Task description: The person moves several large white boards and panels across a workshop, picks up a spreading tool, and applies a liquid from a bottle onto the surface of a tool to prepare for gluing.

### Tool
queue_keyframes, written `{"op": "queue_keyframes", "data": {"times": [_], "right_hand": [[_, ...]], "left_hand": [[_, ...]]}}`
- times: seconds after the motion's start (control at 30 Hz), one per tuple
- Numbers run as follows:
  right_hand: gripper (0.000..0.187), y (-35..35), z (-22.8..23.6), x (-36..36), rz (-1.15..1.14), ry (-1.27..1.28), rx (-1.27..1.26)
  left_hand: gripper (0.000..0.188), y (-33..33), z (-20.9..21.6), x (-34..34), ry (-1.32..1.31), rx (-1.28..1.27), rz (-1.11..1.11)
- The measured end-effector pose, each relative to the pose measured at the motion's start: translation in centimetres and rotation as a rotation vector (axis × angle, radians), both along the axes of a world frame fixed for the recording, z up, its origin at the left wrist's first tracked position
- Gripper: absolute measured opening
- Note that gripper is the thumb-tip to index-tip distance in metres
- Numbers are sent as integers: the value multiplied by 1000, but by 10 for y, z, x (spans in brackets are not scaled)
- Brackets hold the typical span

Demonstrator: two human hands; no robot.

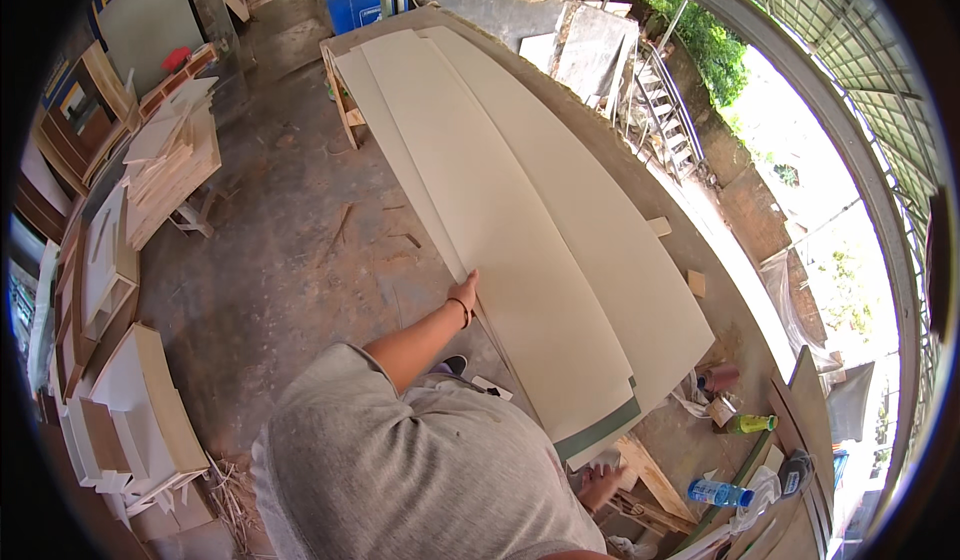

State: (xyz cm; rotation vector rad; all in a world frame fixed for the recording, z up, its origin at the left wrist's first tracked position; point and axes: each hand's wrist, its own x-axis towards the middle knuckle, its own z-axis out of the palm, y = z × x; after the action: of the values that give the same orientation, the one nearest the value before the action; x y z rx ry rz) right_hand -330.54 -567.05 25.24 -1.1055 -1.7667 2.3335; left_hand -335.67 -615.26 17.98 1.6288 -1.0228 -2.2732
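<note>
At the left edge of the overlapping pale panels (500, 230), my left hand (463, 292) meets the long side; the arm, a dark band (461, 310) at its wrist, reaches forward and inward, nearly straight. The fingers are partly hidden, so I cannot tell whether they are clamped on the edge or merely touching it. The panels lie lengthwise before me, running away from my body; a dark green strip (600, 435) shows at their near end. Good handling, I judge, calls for light, flat contact along the edge and even effort from both hands, since long, thin sheets would probably flex or slide askew if pushed at one point. Farther right, below the near end, my right hand (601, 487) is held low, well apart from the left, its fingers seemingly parted and clasping nothing evident.
</note>
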Motion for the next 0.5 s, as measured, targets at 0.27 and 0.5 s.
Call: {"op": "queue_keyframes", "data": {"times": [0.27, 0.5], "right_hand": [[65, -58, -13, -33, 406, 13, 627], [63, -88, 18, -40, 327, 27, 693]], "left_hand": [[77, 0, 12, 30, 93, 82, -19], [63, 0, 34, 29, 23, 158, -26]]}}
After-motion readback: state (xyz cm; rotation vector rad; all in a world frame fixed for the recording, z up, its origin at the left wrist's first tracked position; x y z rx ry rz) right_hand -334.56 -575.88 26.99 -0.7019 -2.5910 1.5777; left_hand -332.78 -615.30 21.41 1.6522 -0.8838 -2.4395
